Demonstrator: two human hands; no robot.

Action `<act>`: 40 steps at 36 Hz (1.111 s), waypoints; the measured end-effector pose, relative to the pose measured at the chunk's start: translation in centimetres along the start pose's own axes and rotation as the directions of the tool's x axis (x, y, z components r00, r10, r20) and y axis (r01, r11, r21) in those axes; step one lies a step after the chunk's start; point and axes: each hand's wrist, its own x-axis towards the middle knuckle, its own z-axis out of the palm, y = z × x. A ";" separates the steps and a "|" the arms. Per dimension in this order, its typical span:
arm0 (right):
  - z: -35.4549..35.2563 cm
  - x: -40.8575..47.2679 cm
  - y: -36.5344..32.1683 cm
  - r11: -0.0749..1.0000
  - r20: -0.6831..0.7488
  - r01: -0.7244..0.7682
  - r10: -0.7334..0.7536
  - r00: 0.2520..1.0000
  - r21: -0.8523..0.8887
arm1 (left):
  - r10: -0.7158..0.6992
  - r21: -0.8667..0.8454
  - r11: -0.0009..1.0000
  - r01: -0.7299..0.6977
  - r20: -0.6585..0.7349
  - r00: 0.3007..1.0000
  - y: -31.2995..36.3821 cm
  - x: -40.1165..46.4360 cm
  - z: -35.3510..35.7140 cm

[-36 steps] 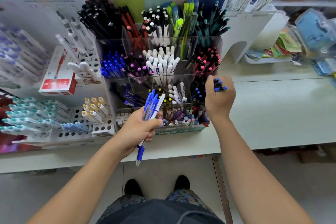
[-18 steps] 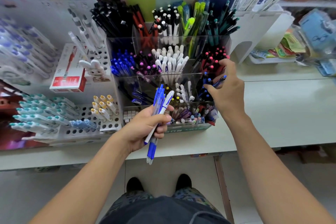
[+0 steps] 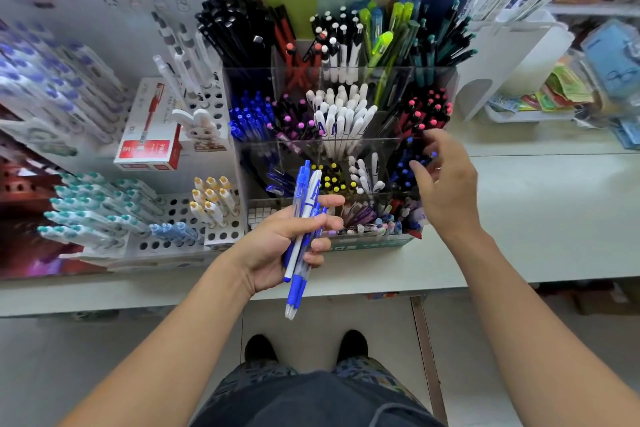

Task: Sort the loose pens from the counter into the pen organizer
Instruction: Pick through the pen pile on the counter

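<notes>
A clear tiered pen organizer (image 3: 349, 144) stands on the white counter (image 3: 519, 218), its compartments packed with black, red, white, green, blue and pink-capped pens. My left hand (image 3: 280, 246) grips a bundle of blue and white pens (image 3: 302, 236) in front of the organizer's lower rows, tips pointing down past the counter edge. My right hand (image 3: 445, 184) hovers with spread, relaxed fingers over the right-hand compartment of dark blue pens (image 3: 407, 166). It holds nothing.
Left of the organizer stand white perforated racks (image 3: 180, 218) with teal, yellow and blue pens, a red pen box (image 3: 149, 135) and angled displays. A white stand (image 3: 512, 55) and packaged goods (image 3: 606, 80) sit at the right. My shoes (image 3: 304, 345) show below the counter edge.
My right hand carried dark blue pens to the right-hand compartment, let them go there, and now has its fingers spread open. My left hand keeps holding its bundle.
</notes>
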 end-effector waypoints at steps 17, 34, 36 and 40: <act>-1.1 -0.4 -3.6 0.991 -0.053 -0.124 0.121 0.991 -0.052 | 0.121 0.203 0.976 -0.086 -0.169 0.978 0.6 -0.1 1.7; 3.0 -3.1 -13.1 0.565 0.768 -0.692 0.151 0.622 0.449 | 0.156 0.325 0.943 -0.076 -0.227 0.961 1.5 -2.5 0.7; 3.2 -3.2 -13.7 0.559 0.749 -0.692 0.178 0.638 0.456 | 0.153 0.277 0.957 -0.087 -0.229 0.961 1.2 -2.7 0.4; 3.5 -2.4 -14.2 0.330 0.594 -0.702 0.375 0.711 0.632 | 0.141 0.099 0.987 -0.126 -0.160 0.977 0.9 -3.3 0.0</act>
